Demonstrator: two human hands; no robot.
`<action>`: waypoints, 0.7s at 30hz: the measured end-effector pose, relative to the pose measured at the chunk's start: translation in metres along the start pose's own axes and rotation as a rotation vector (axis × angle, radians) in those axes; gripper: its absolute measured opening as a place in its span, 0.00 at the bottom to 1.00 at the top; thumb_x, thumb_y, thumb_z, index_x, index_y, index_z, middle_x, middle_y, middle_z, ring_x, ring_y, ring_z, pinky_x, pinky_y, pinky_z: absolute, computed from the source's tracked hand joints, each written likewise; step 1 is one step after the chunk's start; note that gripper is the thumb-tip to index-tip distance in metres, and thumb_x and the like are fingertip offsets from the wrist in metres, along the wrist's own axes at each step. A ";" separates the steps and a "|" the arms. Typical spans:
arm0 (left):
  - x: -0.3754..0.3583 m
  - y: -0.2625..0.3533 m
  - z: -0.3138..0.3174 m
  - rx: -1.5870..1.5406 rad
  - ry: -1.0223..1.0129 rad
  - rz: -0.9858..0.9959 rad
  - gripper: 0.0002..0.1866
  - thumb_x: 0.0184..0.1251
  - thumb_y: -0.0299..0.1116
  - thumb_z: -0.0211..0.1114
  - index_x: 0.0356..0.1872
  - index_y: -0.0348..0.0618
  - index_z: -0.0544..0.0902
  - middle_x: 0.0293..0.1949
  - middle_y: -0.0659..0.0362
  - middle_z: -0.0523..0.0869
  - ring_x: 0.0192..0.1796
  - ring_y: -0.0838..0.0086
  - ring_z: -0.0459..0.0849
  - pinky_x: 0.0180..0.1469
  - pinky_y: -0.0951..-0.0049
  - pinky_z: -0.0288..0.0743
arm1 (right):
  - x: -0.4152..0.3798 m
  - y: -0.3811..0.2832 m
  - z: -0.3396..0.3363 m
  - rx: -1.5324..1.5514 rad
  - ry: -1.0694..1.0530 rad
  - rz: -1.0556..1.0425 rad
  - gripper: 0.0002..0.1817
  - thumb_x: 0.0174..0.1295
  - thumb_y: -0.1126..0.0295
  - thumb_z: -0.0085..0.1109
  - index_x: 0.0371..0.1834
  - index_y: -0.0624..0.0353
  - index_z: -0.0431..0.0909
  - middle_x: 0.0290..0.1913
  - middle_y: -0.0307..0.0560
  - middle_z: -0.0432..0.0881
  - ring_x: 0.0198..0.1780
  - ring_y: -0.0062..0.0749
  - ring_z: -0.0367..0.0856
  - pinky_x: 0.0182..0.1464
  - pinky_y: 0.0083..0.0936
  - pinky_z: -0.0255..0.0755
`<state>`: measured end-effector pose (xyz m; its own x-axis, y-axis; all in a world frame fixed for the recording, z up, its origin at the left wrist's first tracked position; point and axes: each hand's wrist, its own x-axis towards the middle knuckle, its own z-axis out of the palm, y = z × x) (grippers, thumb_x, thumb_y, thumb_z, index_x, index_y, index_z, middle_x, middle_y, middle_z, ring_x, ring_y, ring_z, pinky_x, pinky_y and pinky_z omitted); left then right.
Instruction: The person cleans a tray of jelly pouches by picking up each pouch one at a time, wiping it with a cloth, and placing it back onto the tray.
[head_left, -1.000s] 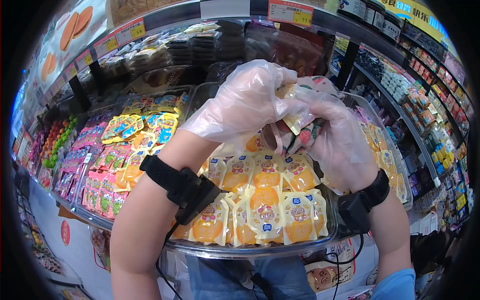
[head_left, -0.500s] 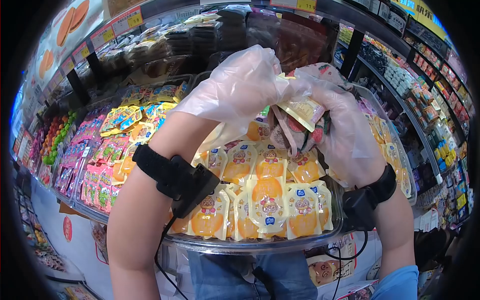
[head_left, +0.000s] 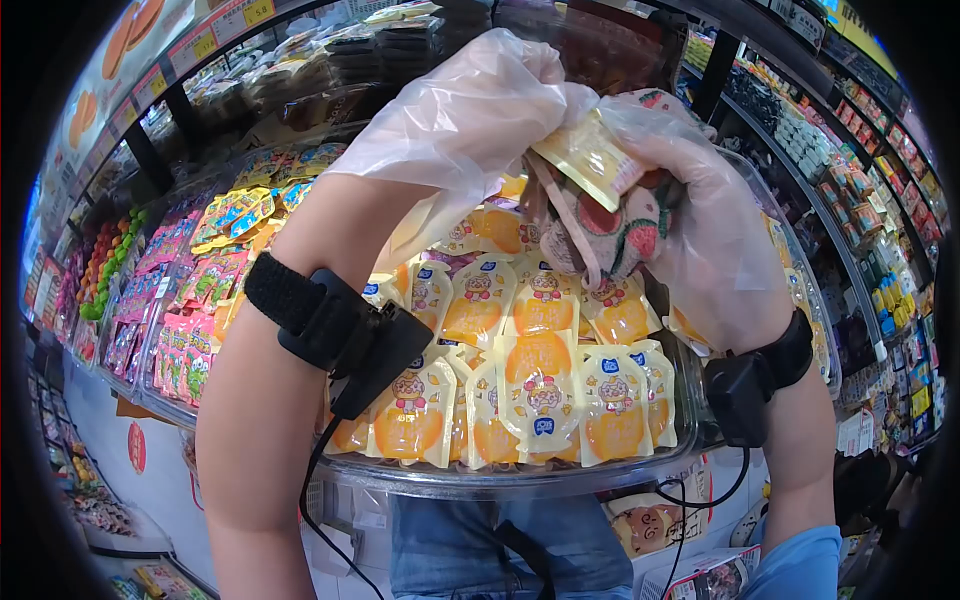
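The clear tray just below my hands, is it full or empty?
Full where it shows: the tray has yellow-and-orange packets overlapping right up to its front rim. Its back is partly hidden.

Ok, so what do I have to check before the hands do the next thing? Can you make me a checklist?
1. Gloves on both hands: ok, clear plastic ones.
2. Small yellow packet held: ok, the right hand has it.
3. Left hand has a good grip: cannot tell, its fingertips are hidden.
4. Patterned cloth out of the way: not ok, it's bunched right behind the packet, with its strap dangling.
5. Clear tray has packets in it: ok, lots of yellow and orange ones.
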<state>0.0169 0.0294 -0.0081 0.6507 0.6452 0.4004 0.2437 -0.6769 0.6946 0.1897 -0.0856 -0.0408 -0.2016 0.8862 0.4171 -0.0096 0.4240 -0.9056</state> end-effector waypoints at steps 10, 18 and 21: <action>-0.007 0.003 0.006 -0.089 0.188 0.014 0.18 0.66 0.45 0.67 0.32 0.38 0.81 0.25 0.58 0.81 0.26 0.76 0.80 0.31 0.73 0.76 | 0.000 -0.006 0.000 0.464 0.050 0.173 0.09 0.70 0.72 0.56 0.50 0.60 0.79 0.47 0.38 0.82 0.46 0.18 0.80 0.48 0.18 0.76; -0.011 0.029 0.000 -0.297 0.054 -0.063 0.06 0.68 0.29 0.66 0.39 0.38 0.80 0.28 0.61 0.83 0.21 0.82 0.78 0.19 0.79 0.72 | 0.003 0.005 -0.007 0.100 0.044 -0.013 0.11 0.70 0.69 0.57 0.51 0.59 0.79 0.49 0.41 0.81 0.49 0.20 0.81 0.53 0.19 0.75; -0.012 0.025 -0.005 -0.316 0.079 -0.078 0.06 0.67 0.29 0.66 0.39 0.38 0.80 0.28 0.61 0.83 0.21 0.82 0.78 0.21 0.79 0.73 | 0.001 0.005 -0.011 0.194 0.046 0.098 0.13 0.69 0.69 0.58 0.54 0.59 0.78 0.52 0.43 0.81 0.54 0.23 0.80 0.58 0.20 0.74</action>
<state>0.0113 0.0066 0.0071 0.5784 0.7244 0.3752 0.0475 -0.4890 0.8710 0.2001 -0.0803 -0.0443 -0.1660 0.9308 0.3256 -0.1815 0.2957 -0.9379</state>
